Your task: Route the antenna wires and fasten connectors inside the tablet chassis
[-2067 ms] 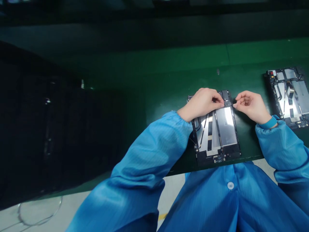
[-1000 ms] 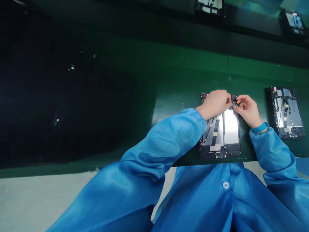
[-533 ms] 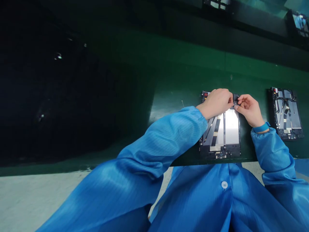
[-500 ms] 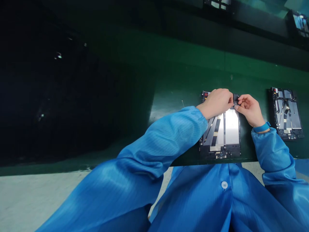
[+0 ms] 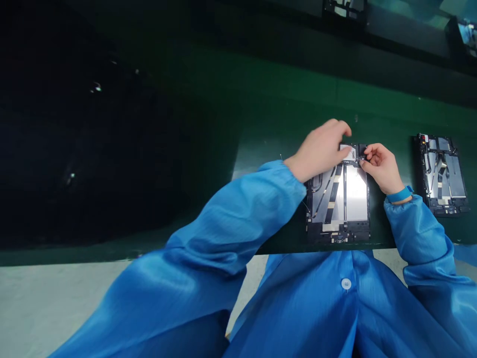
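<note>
An opened tablet-like device (image 5: 357, 199) lies flat near the table's front edge, with silver plates, dark flat cables and black end sections showing. My left hand (image 5: 322, 146) hovers over its upper left part, index finger and thumb apart with nothing seen between them. At the upper right corner is my right hand (image 5: 383, 168), its fingers curled and the thumb reaching over the edge beside a small black part (image 5: 362, 150). Whatever lies between those right fingertips is too small to make out. The device's upper left corner is hidden behind my left hand.
A second opened device (image 5: 443, 174) lies to the right, beyond my right wrist. The dark green table (image 5: 283, 109) stretches far left into shadow. Along the back runs a dark raised ledge (image 5: 406, 30) with more device parts (image 5: 345, 9) on it.
My left hand has pulled back up and to the left from the upper right corner and its fingers have parted, uncovering a pale plate. My right hand stays at the corner.
</note>
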`<action>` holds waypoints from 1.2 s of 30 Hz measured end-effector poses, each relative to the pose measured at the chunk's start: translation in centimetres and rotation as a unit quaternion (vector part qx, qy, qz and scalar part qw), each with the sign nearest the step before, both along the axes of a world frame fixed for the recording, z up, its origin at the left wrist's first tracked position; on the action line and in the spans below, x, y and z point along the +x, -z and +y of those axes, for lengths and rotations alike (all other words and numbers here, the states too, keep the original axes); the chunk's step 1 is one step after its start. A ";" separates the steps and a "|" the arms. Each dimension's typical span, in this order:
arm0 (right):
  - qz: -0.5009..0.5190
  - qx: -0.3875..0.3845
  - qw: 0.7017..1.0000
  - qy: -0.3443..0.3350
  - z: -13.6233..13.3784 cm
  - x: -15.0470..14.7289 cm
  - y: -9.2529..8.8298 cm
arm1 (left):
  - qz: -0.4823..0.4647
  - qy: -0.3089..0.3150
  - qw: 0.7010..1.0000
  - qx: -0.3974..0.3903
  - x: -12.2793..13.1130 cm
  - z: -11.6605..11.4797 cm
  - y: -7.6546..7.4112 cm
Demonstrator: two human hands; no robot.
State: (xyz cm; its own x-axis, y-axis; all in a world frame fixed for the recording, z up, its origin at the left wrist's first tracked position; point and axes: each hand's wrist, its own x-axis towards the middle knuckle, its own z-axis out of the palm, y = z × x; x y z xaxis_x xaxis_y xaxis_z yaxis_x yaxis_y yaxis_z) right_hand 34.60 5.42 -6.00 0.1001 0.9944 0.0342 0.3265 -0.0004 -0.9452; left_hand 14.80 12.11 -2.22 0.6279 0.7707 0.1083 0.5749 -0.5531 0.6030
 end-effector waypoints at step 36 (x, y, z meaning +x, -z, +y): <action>-0.147 0.044 0.927 -0.341 -3.0 -9.7 -3.4 | -0.156 -0.091 0.983 -0.025 -9.7 -10.2 -1.0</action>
